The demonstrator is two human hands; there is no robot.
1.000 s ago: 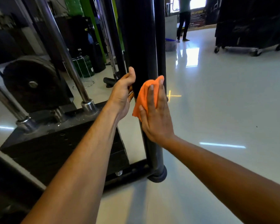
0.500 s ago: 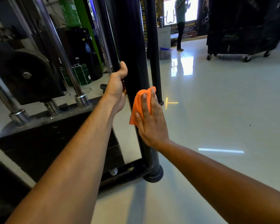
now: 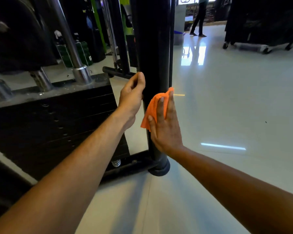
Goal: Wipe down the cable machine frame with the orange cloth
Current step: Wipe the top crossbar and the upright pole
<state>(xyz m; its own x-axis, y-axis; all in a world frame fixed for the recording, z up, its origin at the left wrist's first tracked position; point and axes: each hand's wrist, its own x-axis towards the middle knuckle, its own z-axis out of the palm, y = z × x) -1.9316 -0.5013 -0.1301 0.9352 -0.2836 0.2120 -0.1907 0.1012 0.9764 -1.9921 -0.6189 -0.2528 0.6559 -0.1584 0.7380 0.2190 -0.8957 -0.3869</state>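
Wiping step, lower part of the black upright post (image 3: 153,53)
Your right hand (image 3: 166,127) presses the orange cloth (image 3: 153,108) flat on the post, fingers straight, slightly spread; left hand (image 3: 131,98) curls round its left side. Next: stroke down toward the base

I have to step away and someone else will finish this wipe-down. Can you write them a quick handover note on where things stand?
Left hand: grips the black upright post of the frame from its left side.
Right hand: fingers straight, pressing the orange cloth flat against the post's lower part, above the round foot.
Done: cannot tell from this view how much is already wiped.
Left: probably the stretch down to the foot, the base bar, and the rest of the frame.
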